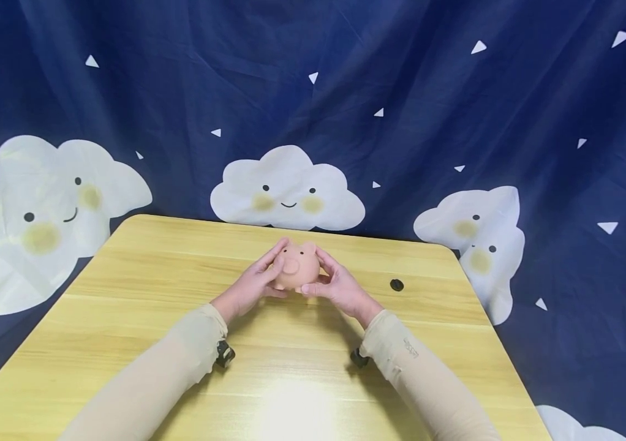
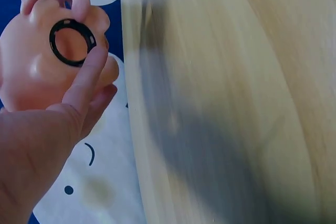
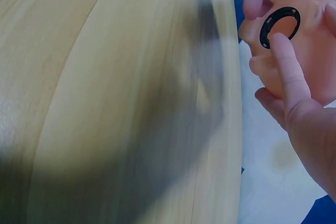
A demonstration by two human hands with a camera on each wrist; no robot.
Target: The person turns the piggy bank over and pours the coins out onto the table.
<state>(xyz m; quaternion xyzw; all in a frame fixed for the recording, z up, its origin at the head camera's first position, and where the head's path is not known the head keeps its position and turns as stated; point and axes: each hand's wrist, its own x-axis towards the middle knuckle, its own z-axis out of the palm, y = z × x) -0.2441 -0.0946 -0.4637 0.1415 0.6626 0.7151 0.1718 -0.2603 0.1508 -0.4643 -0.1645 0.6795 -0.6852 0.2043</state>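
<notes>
A pink piggy bank (image 1: 304,270) is held up over the far part of the table, its snout toward the head camera. My left hand (image 1: 253,283) grips its left side, and my right hand (image 1: 344,290) holds the right side. In the left wrist view the underside of the piggy bank (image 2: 31,51) shows a black ring (image 2: 54,45) round an open hole, with a fingertip at the ring's edge. From the right wrist, the same black ring (image 3: 266,27) appears with a finger of my right hand (image 3: 299,103) at its rim.
A small round black cap (image 1: 397,285) lies on the wooden table (image 1: 181,263), right of the hands. Behind the table's far edge hangs a dark blue curtain (image 1: 269,79) printed with smiling clouds.
</notes>
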